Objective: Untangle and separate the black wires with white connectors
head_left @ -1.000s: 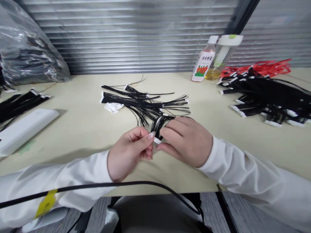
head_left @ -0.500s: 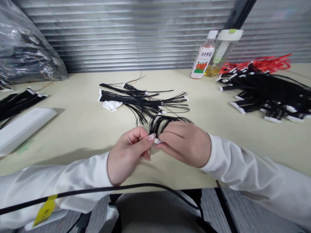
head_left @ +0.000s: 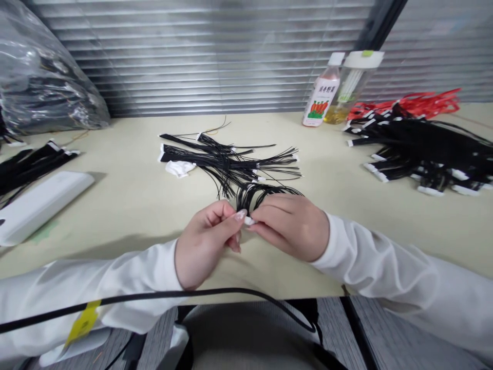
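Between my two hands is a bundle of black wires point(head_left: 246, 194) ending in a small white connector point(head_left: 249, 221). My left hand point(head_left: 210, 236) is closed, its thumb and forefinger pinching the connector's left side. From the right, my right hand point(head_left: 295, 223) grips the connector and the wires, its fingers bent; the fingertips partly hide what they hold. The wires arch up and away from the connector, passing behind my right hand. Just beyond lies a loose pile of black wire harnesses point(head_left: 219, 156) with white connectors, and a crumpled white scrap point(head_left: 179, 168) sits at its left.
A heap of black harnesses point(head_left: 431, 146) lies at right, with red wires point(head_left: 431, 104) behind it. A drink bottle point(head_left: 322, 95) and a clear jug point(head_left: 352, 82) stand at the back. At left are a white box point(head_left: 46, 205), more harnesses point(head_left: 34, 159) and a plastic bag point(head_left: 50, 87).
Both hands keep their hold on the wire harness, with only a slight shift of the fingers at the connector. The whole view has shifted slightly.
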Demonstrator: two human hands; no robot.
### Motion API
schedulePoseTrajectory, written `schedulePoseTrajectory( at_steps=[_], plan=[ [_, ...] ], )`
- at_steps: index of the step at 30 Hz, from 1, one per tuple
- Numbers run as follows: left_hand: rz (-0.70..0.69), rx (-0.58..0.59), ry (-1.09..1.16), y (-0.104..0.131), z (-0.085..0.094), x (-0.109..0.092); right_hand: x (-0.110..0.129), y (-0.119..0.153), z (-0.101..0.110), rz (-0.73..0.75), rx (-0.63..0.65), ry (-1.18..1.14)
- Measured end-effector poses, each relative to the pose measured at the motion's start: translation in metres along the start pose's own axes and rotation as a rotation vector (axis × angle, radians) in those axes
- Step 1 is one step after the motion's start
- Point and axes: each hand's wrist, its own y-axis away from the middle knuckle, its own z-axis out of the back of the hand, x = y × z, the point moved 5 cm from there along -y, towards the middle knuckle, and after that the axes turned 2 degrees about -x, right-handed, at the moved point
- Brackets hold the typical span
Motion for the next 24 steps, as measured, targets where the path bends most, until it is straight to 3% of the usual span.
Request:
schedulePoseTrajectory(
  at_steps=[7, 11, 16, 24],
  plan=[
    [-0.029, 0.011, 0.022, -0.002, 0.001, -0.001, -0.010, 0.000, 0.011, -0.201, -0.076, -0.004],
    [-0.042, 0.018, 0.011, -0.001, 0.001, -0.002, -0.007, -0.002, 0.011, -0.178, -0.035, -0.008],
    [-0.045, 0.019, 0.019, 0.000, 0.000, -0.003, -0.014, -0.005, 0.020, -0.214, -0.020, -0.224],
    [0.040, 0.085, -0.074, -0.003, -0.003, -0.002, -0.021, -0.005, 0.014, -0.052, 0.182, -0.282]
  ],
)
